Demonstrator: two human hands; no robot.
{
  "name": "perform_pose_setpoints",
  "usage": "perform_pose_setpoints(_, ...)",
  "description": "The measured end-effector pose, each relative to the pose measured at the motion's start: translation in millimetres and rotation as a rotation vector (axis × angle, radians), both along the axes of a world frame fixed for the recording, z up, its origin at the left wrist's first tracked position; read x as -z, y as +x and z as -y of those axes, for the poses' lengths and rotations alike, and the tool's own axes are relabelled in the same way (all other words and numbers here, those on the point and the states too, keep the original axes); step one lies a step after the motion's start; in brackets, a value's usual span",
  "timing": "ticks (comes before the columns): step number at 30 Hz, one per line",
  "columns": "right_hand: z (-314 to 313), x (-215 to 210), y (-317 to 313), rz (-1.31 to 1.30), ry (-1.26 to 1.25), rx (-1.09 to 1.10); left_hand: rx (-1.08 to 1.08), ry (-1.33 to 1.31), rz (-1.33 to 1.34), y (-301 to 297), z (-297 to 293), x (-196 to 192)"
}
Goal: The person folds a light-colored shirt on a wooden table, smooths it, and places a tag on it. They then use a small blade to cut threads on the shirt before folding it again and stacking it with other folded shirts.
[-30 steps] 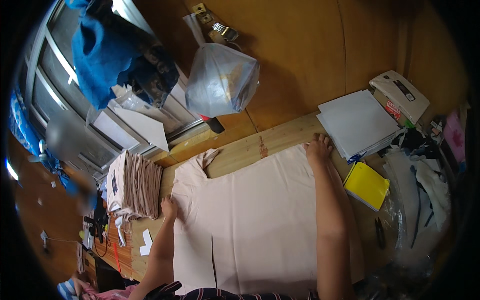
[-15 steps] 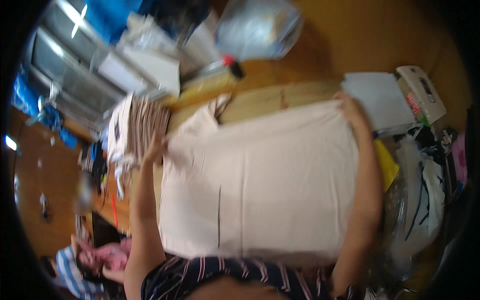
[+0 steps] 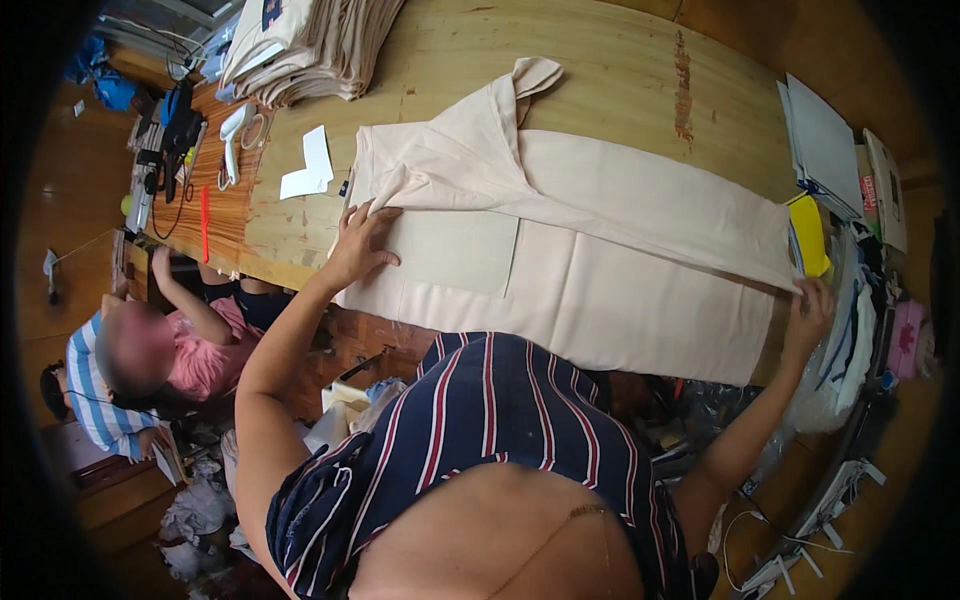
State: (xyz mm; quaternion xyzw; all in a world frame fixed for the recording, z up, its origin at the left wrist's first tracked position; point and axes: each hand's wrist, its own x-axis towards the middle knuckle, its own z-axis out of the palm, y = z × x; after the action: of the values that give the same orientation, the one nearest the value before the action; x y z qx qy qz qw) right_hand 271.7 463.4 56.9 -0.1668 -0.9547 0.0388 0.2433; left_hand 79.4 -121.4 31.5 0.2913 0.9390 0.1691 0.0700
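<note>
A cream T-shirt (image 3: 620,185) lies across the table with its near side folded back over itself in a long slanting band. A flat pale card (image 3: 465,245) rests on the shirt by the folded shoulder, its upper edge covered by cloth. My left hand (image 3: 362,248) is beside that shoulder, fingertips against the fold and thumb spread out over the card; its fingers are apart. At the far right, my right hand (image 3: 812,305) is closed, pinching the hem end of the folded layer. One sleeve (image 3: 538,78) sticks up at the far side.
A stack of folded cream garments (image 3: 315,50) stands at the far left. Nearer are white paper tags (image 3: 308,168), a white handheld tool (image 3: 234,140) and a red strip (image 3: 206,225). Papers (image 3: 820,140) and a yellow sheet (image 3: 808,235) lie right. Another person (image 3: 215,345) sits lower left.
The shirt was spread wide between both hands; now its near side is folded over and the card shows. My hands have come nearer, the right one further right. The view has shifted.
</note>
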Motion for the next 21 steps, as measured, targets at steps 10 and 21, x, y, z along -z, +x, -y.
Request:
perform_pose_setpoints(10,66.9,1.7,-71.5,0.183,-0.080,0.001,0.040,0.199,-0.180,13.4,21.8,25.2)
perform_pose_setpoints(21,254.0,-2.1,-341.3,0.632,-0.797,-0.582,0.042,0.302,-0.217,6.7,26.7,30.3)
